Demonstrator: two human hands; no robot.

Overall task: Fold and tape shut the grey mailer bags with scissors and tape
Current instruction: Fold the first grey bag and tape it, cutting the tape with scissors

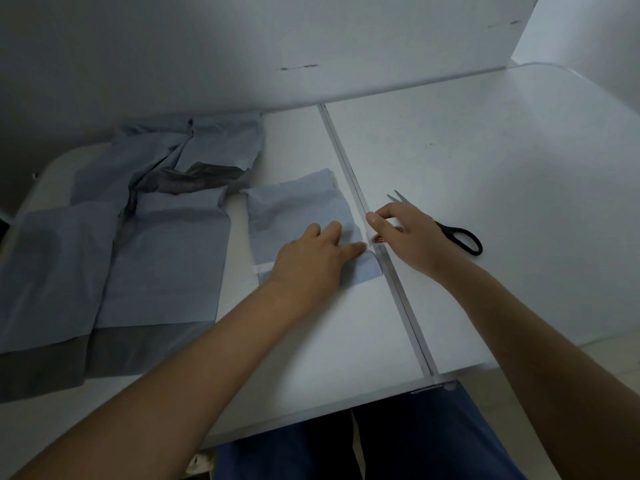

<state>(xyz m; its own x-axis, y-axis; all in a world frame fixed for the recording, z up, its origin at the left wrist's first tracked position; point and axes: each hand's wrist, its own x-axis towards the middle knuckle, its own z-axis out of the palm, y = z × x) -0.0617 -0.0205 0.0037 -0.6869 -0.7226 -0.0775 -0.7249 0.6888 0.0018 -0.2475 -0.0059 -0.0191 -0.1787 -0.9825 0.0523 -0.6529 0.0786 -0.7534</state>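
Landmark: table seam (381, 271). Far left of it, I see a loose pile of grey mailer bags (138, 237) overhanging the table's near edge. Just left of the seam lies the folded mailer bag (298, 209); my left hand (311, 258) presses it flat, fingers straight. At the seam, my right hand (405, 233) pinches a tape roll (379, 239), mostly hidden. Scissors (457, 237) lie beyond that hand, blades apart. Right of the seam, bare tabletop (519, 202) runs to the rounded corner.
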